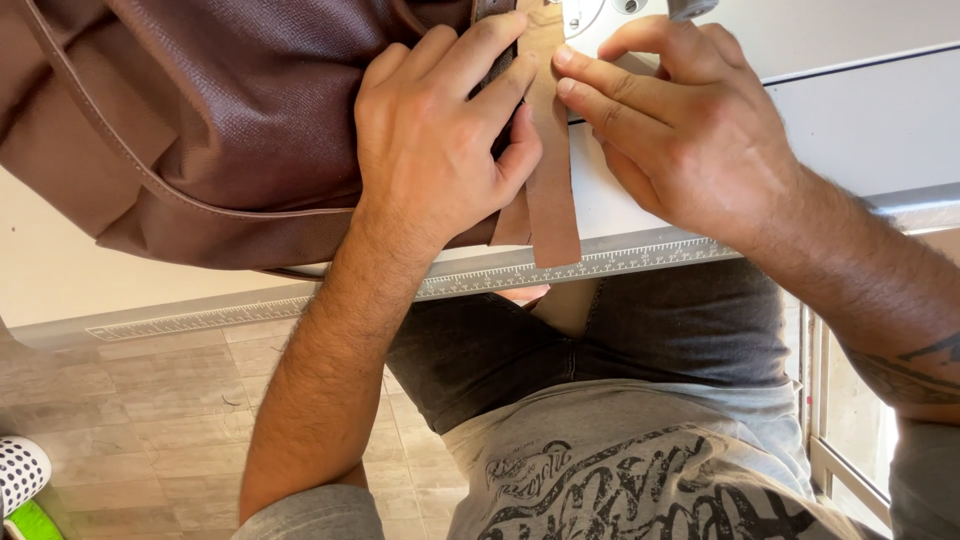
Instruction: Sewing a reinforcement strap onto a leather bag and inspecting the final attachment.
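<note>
A dark brown textured leather bag (230, 110) lies on the white sewing table (860, 120) and hangs over its front edge. My left hand (435, 140) presses down on the bag's edge, fingers spread toward the top. A lighter brown leather strap (552, 200) runs down from the machine head (600, 15) to the table's edge. My right hand (680, 130) rests beside it, its fingertips flat on the strap's right side. Both hands hold the strap and bag together on the table.
A metal ruler strip (600, 265) lines the table's front edge. Below are my grey jeans (640, 330) and printed grey shirt (640, 470). Tiled floor (130, 410) shows at lower left, with a polka-dot object (18, 472) in the corner.
</note>
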